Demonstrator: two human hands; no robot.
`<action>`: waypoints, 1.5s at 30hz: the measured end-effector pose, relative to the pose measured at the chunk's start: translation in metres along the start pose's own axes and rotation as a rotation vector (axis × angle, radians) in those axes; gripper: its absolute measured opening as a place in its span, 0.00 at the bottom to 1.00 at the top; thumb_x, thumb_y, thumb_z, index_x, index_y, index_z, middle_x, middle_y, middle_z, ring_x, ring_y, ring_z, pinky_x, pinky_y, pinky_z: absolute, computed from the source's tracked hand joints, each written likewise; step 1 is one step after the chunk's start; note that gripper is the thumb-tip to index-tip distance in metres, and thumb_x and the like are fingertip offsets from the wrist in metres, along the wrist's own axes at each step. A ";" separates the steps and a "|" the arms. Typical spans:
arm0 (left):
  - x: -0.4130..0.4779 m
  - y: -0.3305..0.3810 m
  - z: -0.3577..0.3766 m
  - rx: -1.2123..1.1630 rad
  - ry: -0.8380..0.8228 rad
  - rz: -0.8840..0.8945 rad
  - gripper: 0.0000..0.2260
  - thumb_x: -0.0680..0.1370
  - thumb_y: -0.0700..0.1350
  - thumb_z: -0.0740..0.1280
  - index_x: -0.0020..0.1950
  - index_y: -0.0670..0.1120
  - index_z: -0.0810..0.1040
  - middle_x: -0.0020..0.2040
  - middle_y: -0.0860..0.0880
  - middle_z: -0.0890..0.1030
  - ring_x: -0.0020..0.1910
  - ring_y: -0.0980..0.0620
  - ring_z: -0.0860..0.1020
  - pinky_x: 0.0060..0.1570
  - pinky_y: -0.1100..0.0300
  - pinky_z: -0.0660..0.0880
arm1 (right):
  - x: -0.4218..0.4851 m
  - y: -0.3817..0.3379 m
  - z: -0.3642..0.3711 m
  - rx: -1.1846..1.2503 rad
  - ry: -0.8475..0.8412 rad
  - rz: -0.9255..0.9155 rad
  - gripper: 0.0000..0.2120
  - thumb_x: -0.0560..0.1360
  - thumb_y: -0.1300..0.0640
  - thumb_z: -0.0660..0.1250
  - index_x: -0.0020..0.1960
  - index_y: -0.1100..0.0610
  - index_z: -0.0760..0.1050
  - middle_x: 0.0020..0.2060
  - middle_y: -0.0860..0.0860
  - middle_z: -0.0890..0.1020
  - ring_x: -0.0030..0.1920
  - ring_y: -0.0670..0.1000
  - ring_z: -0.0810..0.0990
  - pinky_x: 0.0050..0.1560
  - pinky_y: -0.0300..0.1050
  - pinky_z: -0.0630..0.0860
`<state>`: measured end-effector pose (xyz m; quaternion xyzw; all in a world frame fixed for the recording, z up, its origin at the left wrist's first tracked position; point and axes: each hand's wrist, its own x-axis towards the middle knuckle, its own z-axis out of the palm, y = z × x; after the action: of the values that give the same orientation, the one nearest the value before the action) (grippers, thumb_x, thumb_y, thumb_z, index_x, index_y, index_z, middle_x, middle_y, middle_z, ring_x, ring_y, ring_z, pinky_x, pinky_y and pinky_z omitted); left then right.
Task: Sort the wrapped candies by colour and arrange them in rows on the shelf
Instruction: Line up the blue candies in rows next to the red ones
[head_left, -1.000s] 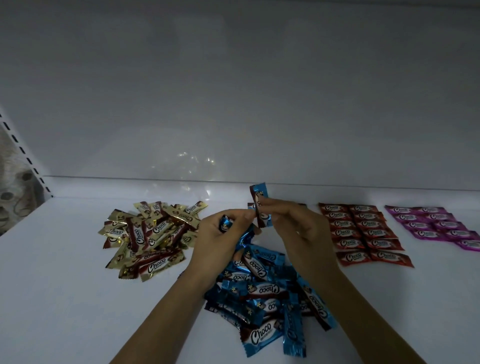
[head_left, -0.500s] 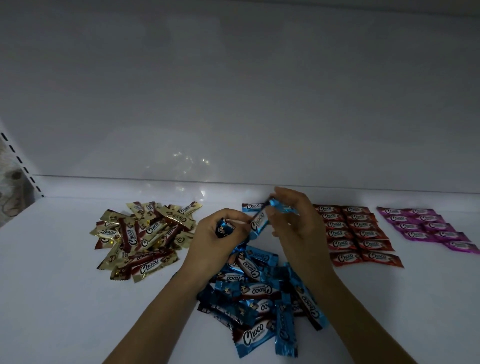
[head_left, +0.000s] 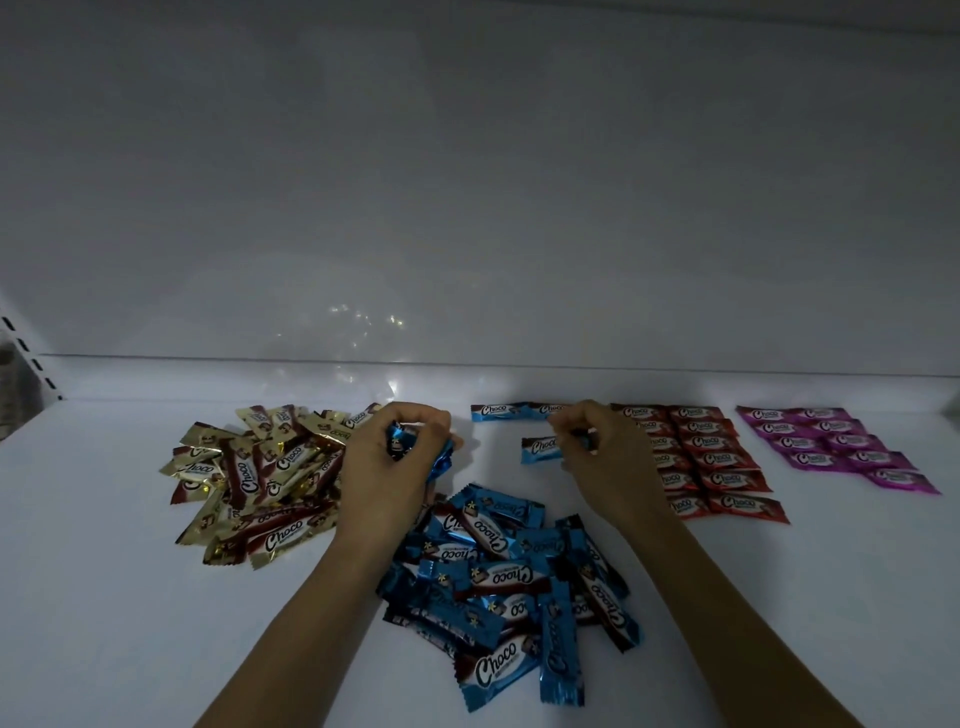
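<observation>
A loose heap of blue wrapped candies (head_left: 511, 577) lies in the middle of the white shelf (head_left: 104, 597). My left hand (head_left: 387, 470) grips a few blue candies (head_left: 415, 449) above the heap's far edge. My right hand (head_left: 605, 457) pinches the right end of one blue candy (head_left: 540, 448) that lies flat on the shelf. Behind it, a blue candy (head_left: 496, 411) lies at the back with a second one partly hidden by my right hand. A gold heap (head_left: 260, 478) lies left. Red rows (head_left: 711, 457) and pink rows (head_left: 831, 444) lie right.
The shelf's white back wall (head_left: 467, 208) rises just behind the candies. A slotted upright (head_left: 31, 358) stands at the far left edge. Bare shelf shows in front of the gold heap and below the red and pink rows.
My right hand has brought the blue candy down from the air and laid it flat in front of the back blue row. My left hand moved up and left with its candies.
</observation>
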<state>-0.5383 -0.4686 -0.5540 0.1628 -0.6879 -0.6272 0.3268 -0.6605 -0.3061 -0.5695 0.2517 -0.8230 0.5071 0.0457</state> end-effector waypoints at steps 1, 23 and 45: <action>0.000 -0.001 0.000 0.020 -0.005 0.011 0.04 0.77 0.44 0.68 0.44 0.46 0.79 0.41 0.45 0.84 0.25 0.60 0.73 0.27 0.64 0.68 | -0.001 0.001 0.000 -0.067 -0.018 -0.018 0.09 0.77 0.66 0.64 0.52 0.55 0.79 0.47 0.44 0.79 0.46 0.39 0.77 0.49 0.25 0.73; -0.001 -0.006 0.000 0.126 -0.041 0.120 0.04 0.77 0.45 0.67 0.44 0.48 0.79 0.39 0.50 0.84 0.31 0.61 0.79 0.36 0.60 0.73 | -0.011 -0.003 0.006 -0.682 -0.267 -0.141 0.33 0.75 0.32 0.43 0.60 0.53 0.74 0.57 0.49 0.78 0.56 0.52 0.75 0.55 0.48 0.71; -0.007 0.000 0.008 0.135 -0.079 0.244 0.22 0.80 0.59 0.53 0.42 0.48 0.80 0.35 0.43 0.78 0.37 0.45 0.77 0.40 0.51 0.73 | -0.038 -0.064 0.022 0.420 -0.334 -0.136 0.08 0.72 0.51 0.68 0.50 0.49 0.80 0.30 0.50 0.80 0.30 0.51 0.75 0.34 0.45 0.74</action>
<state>-0.5389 -0.4582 -0.5557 0.0749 -0.7555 -0.5412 0.3616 -0.5938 -0.3337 -0.5407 0.3906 -0.6770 0.6140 -0.1098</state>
